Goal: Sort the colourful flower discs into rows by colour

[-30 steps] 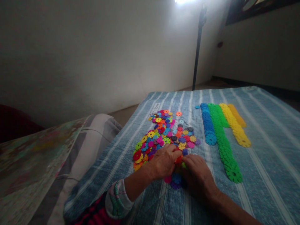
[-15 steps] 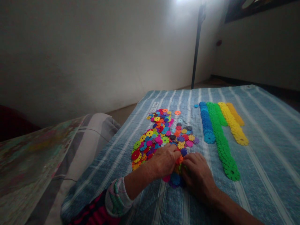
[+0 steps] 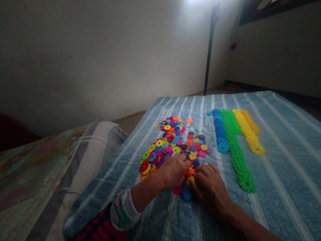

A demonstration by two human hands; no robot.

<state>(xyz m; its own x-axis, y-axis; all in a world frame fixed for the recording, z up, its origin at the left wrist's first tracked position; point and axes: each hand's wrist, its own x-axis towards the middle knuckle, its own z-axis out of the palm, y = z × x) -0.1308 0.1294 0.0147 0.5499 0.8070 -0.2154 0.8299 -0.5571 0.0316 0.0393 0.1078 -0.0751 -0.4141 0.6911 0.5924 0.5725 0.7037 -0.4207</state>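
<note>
The left hand [image 3: 175, 170] and the right hand [image 3: 212, 184] come together at the near right side of a loose pile of notched discs [image 3: 160, 157], knuckles up, fingers bent down and inward. Orange discs show in the narrow gap between them; the fingertips are hidden, so I cannot tell whether either hand grips a disc or only presses on it. The discs look like thin, smooth plastic, round with slits cut around their rims like small cogs, and they overlap at many angles in red, yellow, pink, purple and blue. Well to the right, discs of one colour lie overlapped like scales in straight bands: a blue row [image 3: 220, 132], a long green row [image 3: 238, 164] with a shorter green strip beside it, a yellow row [image 3: 248, 132] and an orange row [image 3: 251, 122]. Everything lies on a blue cloth [image 3: 283, 170] of mottled, denim-like look with pale stripes, gently creased. A banded cuff [image 3: 125, 211] with a green and pink pattern circles the left forearm; the right forearm is bare.
</note>
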